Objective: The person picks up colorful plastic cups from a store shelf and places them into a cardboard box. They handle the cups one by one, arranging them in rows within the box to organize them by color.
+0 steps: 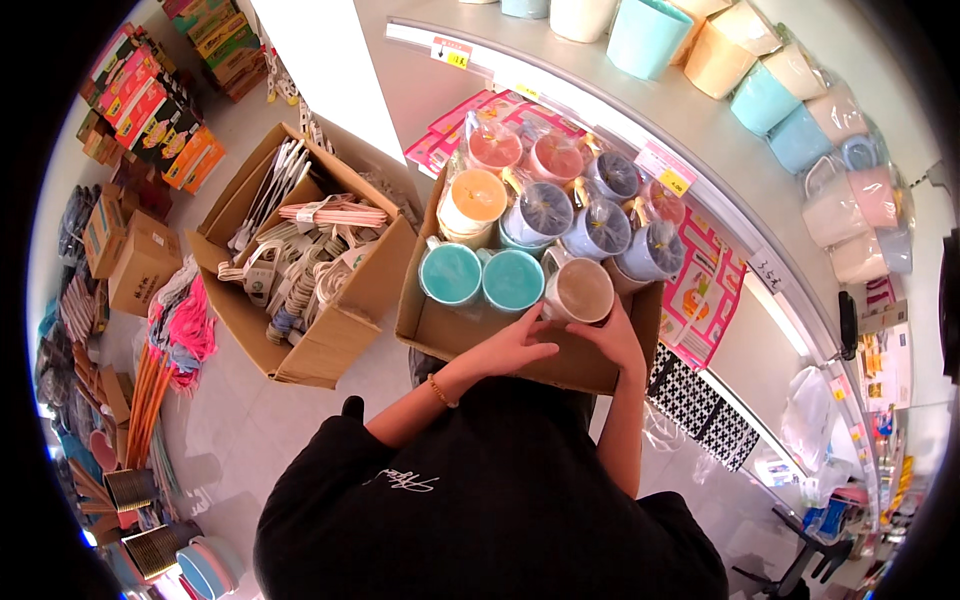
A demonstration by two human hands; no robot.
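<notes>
Several plastic cups in teal, cream, blue, pink and beige stand in an open cardboard box before me, many of them in clear wrap. My right hand rests its fingers on the near right side of a beige cup. At that cup's near left side is my left hand, thumb and fingers apart, its fingertips close to the rim. Two teal cups stand just left of it. Behind them are a cream cup and blue wrapped cups. The undersides of my fingers are partly hidden.
Left of the box stands a larger cardboard box of plastic hangers. A curved shelf with wrapped cups runs along the upper right. Pink printed mats lie beyond the box. Mops and stacked cartons line the left.
</notes>
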